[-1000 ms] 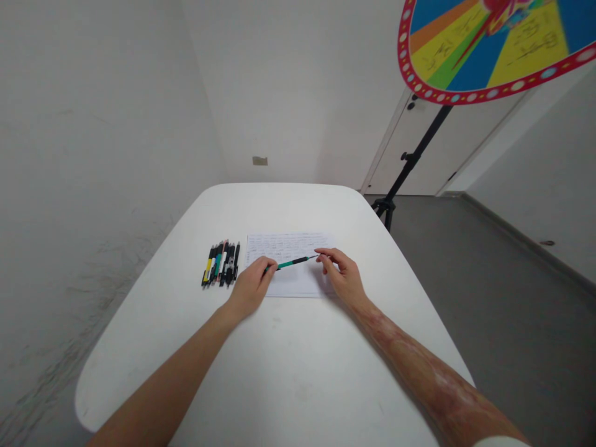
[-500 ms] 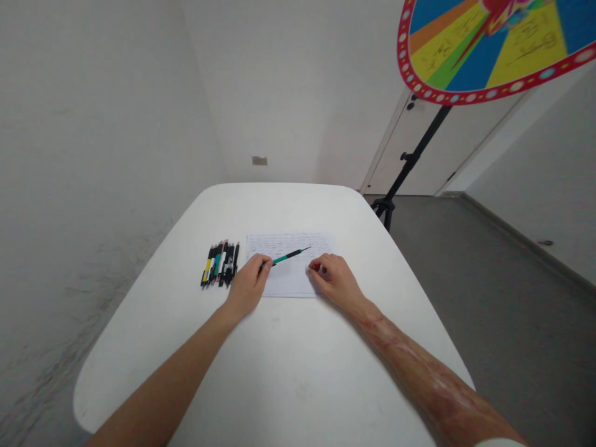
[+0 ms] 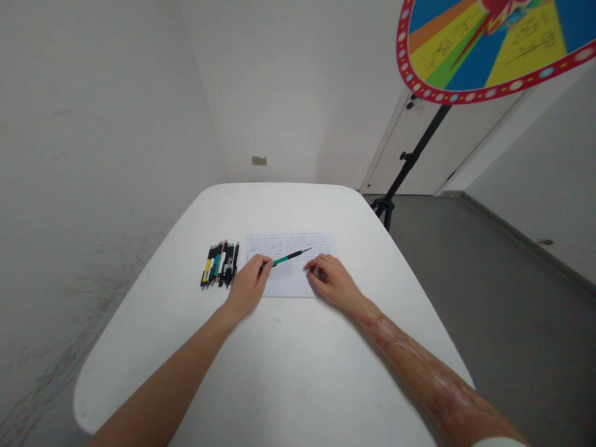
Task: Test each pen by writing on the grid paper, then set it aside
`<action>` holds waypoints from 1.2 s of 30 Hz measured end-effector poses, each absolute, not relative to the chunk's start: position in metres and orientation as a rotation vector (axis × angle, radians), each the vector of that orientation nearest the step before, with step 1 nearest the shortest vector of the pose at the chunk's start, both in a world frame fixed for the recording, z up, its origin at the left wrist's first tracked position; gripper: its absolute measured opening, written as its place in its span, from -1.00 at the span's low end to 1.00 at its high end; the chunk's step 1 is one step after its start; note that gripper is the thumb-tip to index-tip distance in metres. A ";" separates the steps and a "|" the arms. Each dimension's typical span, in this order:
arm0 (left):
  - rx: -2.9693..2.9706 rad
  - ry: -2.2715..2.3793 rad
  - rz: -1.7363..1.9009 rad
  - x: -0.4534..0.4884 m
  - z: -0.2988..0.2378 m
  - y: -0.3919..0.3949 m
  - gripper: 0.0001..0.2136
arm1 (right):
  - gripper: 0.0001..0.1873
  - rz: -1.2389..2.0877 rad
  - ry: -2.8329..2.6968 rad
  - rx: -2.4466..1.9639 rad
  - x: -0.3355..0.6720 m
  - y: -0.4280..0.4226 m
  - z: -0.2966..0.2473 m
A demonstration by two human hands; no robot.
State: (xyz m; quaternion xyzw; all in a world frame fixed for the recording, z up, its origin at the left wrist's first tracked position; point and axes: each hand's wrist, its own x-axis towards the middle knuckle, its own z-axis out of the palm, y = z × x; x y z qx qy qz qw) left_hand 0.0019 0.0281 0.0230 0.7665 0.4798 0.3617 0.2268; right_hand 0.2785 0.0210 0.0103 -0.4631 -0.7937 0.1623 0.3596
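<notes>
my left hand [image 3: 249, 282] grips a green pen [image 3: 287, 256]; my right hand [image 3: 331, 280] rests curled on the paper [image 3: 291, 282], grip unclear.

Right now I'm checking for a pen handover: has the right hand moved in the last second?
Yes. The right hand left the pen tip and slid left, inward from the paper's right edge.

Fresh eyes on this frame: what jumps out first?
The bright multicoloured wheel at top right, on a black tripod, grabs the eye first. On the white table, the left hand holds a green pen over a written sheet of paper, with the right hand resting on it. A row of pens lies just left of the sheet.
</notes>
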 end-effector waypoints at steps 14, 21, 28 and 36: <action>2.158 1.231 0.935 0.000 0.021 0.024 -0.78 | -0.79 0.555 -1.530 -1.196 0.279 0.018 0.013; 2.184 1.220 0.920 0.000 0.024 0.023 -0.77 | -0.79 0.592 -1.594 -1.135 0.278 0.015 0.017; 2.299 1.177 0.868 0.000 0.024 0.021 -0.81 | -0.79 0.646 -1.562 -1.103 0.280 0.018 0.015; 2.617 1.329 0.862 -0.020 0.031 0.022 -0.73 | -0.77 0.716 -1.311 -1.120 0.283 0.028 0.002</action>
